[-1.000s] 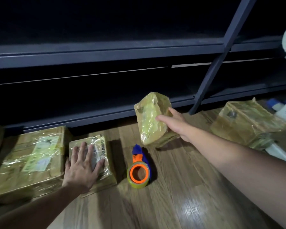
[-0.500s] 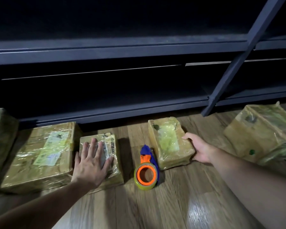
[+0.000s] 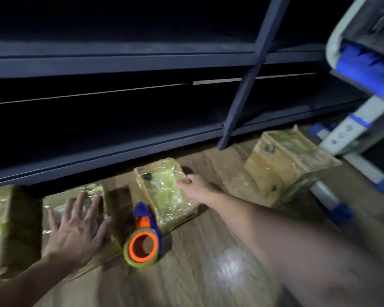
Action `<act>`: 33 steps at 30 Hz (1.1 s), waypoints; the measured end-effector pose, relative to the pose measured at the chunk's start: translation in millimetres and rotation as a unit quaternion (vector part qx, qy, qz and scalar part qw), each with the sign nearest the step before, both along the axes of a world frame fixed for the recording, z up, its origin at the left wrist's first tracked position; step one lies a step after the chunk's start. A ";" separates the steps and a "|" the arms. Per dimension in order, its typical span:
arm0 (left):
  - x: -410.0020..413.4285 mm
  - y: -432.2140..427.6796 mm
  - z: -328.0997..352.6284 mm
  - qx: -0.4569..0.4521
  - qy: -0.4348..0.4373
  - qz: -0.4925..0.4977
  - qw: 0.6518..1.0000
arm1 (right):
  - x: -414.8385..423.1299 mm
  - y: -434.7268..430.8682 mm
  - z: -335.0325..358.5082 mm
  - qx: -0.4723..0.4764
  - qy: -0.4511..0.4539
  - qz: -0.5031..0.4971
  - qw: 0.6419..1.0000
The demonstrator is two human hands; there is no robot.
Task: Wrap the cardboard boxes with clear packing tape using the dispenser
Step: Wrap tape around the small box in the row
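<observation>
Cardboard slick with clear tape, the small box lies at the wooden floor's far edge under dark shelving. It is probably light, stiff and slippery, best held by opposite sides. The right hand touches its right edge, grip unclear; the left hand lies spread on a neighbouring box, with the dispenser between.

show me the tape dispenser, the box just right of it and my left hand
tape dispenser (image 3: 142, 220): head view, orange neck above the roll
box (image 3: 164, 196): head view, taped top face
left hand (image 3: 75, 231): head view, back of the hand

dark metal shelving, white-and-blue stepladder, wooden floor
</observation>
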State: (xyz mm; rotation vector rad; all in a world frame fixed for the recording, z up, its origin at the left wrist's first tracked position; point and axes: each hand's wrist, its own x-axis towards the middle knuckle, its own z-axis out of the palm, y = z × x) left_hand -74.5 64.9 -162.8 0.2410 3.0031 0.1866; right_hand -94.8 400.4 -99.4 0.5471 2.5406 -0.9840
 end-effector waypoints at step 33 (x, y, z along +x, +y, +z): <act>3.6 11.4 -1.7 -0.013 -0.019 -0.014 1.000 | 27.6 148.5 97.2 0.575 0.032 0.094 0.812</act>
